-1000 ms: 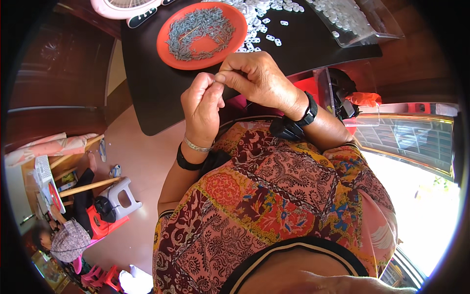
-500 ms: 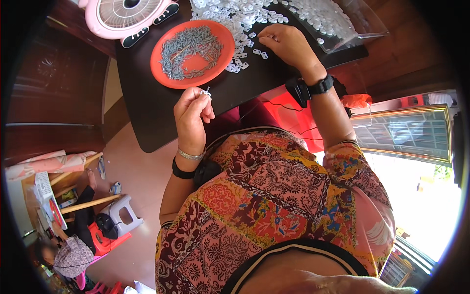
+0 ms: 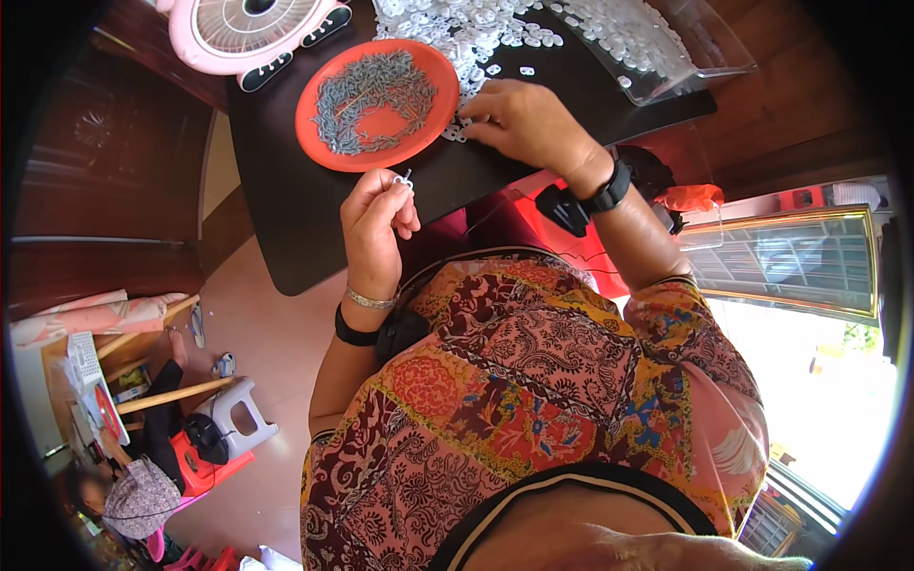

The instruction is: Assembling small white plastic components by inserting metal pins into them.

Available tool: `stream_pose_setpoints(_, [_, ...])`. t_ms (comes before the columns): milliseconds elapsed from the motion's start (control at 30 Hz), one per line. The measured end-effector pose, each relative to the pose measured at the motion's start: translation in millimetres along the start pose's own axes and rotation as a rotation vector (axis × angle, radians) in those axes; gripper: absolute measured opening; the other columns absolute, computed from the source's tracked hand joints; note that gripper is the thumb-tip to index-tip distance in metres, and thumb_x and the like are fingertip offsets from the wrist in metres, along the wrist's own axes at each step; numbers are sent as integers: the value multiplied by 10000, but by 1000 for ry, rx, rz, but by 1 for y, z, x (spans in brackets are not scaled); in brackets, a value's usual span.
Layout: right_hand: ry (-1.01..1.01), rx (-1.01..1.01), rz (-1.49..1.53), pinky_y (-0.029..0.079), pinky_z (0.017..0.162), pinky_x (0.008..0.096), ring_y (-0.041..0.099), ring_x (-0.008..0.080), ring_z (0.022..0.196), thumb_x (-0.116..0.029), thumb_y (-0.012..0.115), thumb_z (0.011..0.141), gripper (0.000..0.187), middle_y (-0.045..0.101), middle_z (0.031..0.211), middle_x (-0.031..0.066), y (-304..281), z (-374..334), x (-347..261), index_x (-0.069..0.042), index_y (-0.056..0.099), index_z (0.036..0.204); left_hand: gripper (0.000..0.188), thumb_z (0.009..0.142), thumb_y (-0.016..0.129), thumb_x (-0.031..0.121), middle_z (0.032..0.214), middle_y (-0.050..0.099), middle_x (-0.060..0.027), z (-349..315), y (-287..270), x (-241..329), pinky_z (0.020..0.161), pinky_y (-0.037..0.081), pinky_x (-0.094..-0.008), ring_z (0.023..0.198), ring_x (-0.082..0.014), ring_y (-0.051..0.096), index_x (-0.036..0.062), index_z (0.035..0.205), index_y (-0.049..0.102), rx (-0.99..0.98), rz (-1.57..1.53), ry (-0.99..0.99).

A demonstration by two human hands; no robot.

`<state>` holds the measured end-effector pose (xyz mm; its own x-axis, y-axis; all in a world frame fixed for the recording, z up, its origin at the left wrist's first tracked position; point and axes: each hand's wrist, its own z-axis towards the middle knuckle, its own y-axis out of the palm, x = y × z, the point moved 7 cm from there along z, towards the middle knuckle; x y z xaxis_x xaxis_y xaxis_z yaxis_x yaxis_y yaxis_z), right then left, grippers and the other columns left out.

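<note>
My left hand [image 3: 376,224] is raised over the near edge of the dark table [image 3: 286,219], pinching a small white clip with a metal wire [image 3: 404,178] between thumb and fingers. My right hand [image 3: 519,122] rests palm down on the table, its fingertips in the near edge of a pile of small white plastic pieces [image 3: 466,38]. An orange plate [image 3: 328,143] holding several thin grey metal pieces sits just left of that hand. Whether the right hand has a piece pinched is hidden under the fingers.
A pink desk fan [image 3: 252,29] lies at the table's far left. A clear plastic tray [image 3: 657,48] with more white pieces stands at the far right. On the floor lower left sit a grey stool [image 3: 233,414] and another person in a patterned hat [image 3: 133,495].
My right hand left the left hand, reached out to the white pile, then drew back to the pile's near edge. My left hand stayed raised with the small piece.
</note>
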<state>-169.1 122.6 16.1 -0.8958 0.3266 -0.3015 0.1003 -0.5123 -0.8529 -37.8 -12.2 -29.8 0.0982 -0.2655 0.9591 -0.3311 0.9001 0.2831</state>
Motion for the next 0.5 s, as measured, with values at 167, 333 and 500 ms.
stream_pose_setpoints(167, [-12,5,-76,488,697,392,595,280,816,-174,662,767,161,597,831,70,2,0,-1,-97,659,909,138,870,495,113,608,479,-4,-1,0,0,478,332,-200,516,-79,458,40,753,506,-9,19,-7])
stream_pose_setpoints(333, [24,53,-258,500,720,392,611,295,849,-178,607,810,172,626,853,88,-14,33,50,-109,677,951,140,871,487,108,606,478,-3,-2,-3,-1,475,331,-202,516,-79,457,39,751,505,2,17,-7])
stream_pose_setpoints(500, [96,24,-341,490,799,390,606,314,886,-178,587,822,226,613,980,105,-6,70,111,-155,672,1030,136,869,480,98,604,479,-7,-2,0,-1,476,332,-207,515,-82,453,36,749,500,1,38,-15])
